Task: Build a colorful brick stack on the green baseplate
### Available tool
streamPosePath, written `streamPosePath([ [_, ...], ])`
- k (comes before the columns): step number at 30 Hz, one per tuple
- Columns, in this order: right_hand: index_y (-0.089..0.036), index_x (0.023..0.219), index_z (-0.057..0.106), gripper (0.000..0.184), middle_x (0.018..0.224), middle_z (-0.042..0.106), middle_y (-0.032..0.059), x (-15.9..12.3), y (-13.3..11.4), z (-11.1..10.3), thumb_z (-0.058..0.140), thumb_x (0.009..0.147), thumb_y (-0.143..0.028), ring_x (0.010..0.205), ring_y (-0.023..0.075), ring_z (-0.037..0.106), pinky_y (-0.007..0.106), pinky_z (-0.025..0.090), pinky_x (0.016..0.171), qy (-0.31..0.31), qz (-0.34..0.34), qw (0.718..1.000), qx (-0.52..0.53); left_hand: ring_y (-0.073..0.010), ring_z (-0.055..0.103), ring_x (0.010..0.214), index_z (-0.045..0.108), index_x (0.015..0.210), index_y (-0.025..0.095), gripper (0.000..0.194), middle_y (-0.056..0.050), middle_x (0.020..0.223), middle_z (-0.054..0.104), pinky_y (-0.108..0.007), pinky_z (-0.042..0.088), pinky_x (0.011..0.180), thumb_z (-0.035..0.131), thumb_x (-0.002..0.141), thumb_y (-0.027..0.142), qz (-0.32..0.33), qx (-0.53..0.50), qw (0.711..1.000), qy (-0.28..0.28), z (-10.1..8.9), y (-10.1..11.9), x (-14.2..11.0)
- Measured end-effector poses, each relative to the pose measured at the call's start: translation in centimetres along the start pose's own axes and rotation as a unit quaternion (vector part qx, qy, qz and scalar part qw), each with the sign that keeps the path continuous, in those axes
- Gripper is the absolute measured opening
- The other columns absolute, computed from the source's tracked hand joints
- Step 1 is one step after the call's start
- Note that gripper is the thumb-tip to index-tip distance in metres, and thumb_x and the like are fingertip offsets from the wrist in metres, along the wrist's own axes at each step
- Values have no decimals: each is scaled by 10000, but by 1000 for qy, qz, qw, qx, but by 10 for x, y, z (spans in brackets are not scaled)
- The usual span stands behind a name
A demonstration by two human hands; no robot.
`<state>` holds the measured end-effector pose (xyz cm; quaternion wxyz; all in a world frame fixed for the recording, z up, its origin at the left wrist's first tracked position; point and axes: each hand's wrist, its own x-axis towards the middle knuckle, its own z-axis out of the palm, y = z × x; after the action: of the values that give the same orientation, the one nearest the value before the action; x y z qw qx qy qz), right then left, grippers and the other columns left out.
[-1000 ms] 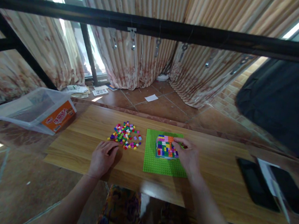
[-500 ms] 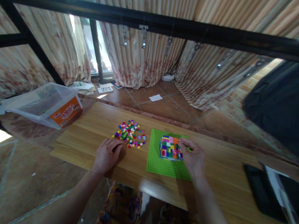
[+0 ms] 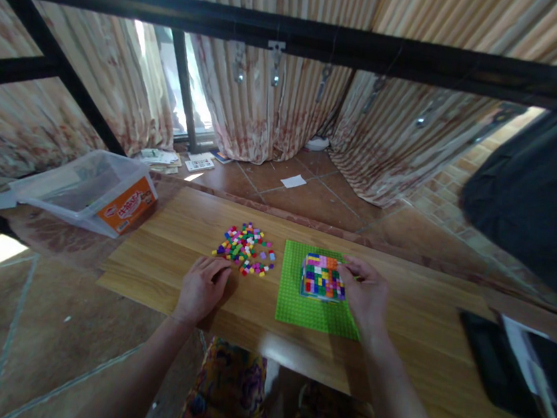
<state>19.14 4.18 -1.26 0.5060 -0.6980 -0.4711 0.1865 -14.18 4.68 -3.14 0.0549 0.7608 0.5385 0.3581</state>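
Brick block [image 3: 321, 281] beside right-hand fingers [image 3: 356, 266]

Seemingly a home; patterned curtains [image 3: 292, 130] by a window [image 3: 199, 86]; tiled floor [image 3: 329, 205]; toy bricks [image 3: 243, 244] on a wooden table [image 3: 416, 325]

Left hand [image 3: 203, 289], right hand [image 3: 365, 298] and forearms [image 3: 144, 369] bare; patterned legwear [image 3: 227, 391] near, yellow-orange with purple swirls, shadowed at right.
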Motion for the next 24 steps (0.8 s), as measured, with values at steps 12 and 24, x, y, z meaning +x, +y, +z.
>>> streamPosePath([
  [12,-159,930,750,427,767,765,81,5,-4,1,715,700,-517,657,210,687,328,548,619,-13,26,999,24,-203,668,933,699,963,232,183,-42,960,751,-353,521,879,530,929,294,-3,-11,1000,-8,0,0,-1],
  [24,-147,1021,731,410,818,763,91,-1,-6,-2,700,708,-410,677,212,688,338,542,635,62,58,994,65,-196,664,912,694,946,224,165,-46,944,745,-352,525,862,541,922,280,-2,-20,1000,6,0,1,-1],
])
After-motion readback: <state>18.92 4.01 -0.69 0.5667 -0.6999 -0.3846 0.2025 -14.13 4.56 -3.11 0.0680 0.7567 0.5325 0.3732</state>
